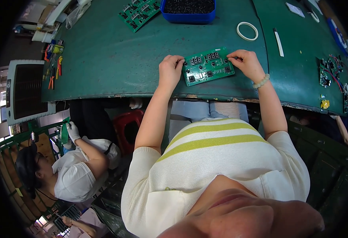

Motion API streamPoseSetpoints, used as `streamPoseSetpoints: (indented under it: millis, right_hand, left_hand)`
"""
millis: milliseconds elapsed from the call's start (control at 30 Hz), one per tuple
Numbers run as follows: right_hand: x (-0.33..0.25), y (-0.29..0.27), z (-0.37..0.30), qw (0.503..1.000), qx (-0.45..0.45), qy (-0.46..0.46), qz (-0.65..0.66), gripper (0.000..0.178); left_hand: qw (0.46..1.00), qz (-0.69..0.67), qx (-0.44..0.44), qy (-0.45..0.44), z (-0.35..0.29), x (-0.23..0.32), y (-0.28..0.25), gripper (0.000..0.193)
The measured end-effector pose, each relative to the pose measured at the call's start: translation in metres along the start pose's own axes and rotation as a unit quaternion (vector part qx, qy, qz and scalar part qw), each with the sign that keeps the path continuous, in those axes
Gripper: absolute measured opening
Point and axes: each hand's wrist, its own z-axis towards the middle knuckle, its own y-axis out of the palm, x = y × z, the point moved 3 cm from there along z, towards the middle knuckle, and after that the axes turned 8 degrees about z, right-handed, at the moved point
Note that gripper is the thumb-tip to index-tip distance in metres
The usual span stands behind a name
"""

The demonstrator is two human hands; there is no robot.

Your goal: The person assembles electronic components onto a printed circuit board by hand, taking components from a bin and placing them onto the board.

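A green circuit board [203, 74] lies on the table in front of me, slightly turned. It carries two digit displays along its far side and several black push buttons. My left hand [171, 70] is closed in a pinch at the board's upper left edge, beside a black button. At the upper right edge, the thumb and forefinger of my right hand [247, 63] pinch together, also next to a black button. Whether a small part sits between the fingertips of either hand is too small to tell.
Beyond the board stands a blue tray [187, 18] of small black parts. More green boards [136, 18] lie left of it. A tape ring [247, 31] and a white strip [278, 42] lie to the right, pliers [59, 66] at far left. A co-worker [76, 174] sits left.
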Motion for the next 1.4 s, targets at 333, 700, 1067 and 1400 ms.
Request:
streamPoseSetpoints:
  millis: [333, 700, 1067, 1400]
  right_hand:
    - [0.002, 0.004, -0.003, 0.999, 0.026, 0.035, 0.015, 0.015]
    - [0.003, 0.003, 0.000, 1.000, 0.023, 0.000, 0.014, 0.015]
    - [0.050, -0.026, 0.001, 0.846, 0.111, 0.097, 0.512, 0.023]
    - [0.008, 0.009, 0.024, 0.693, 0.013, 0.177, 0.698, 0.014]
  left_hand:
    - [0.996, -0.078, -0.045, -0.020, 0.000, -0.009, -0.002, 0.009]
    - [0.994, 0.011, -0.076, 0.076, 0.008, -0.005, -0.006, 0.011]
    - [0.763, -0.565, -0.068, -0.306, 0.000, -0.057, -0.006, 0.028]
    - [0.587, -0.743, -0.073, -0.314, -0.010, -0.041, 0.006, 0.020]
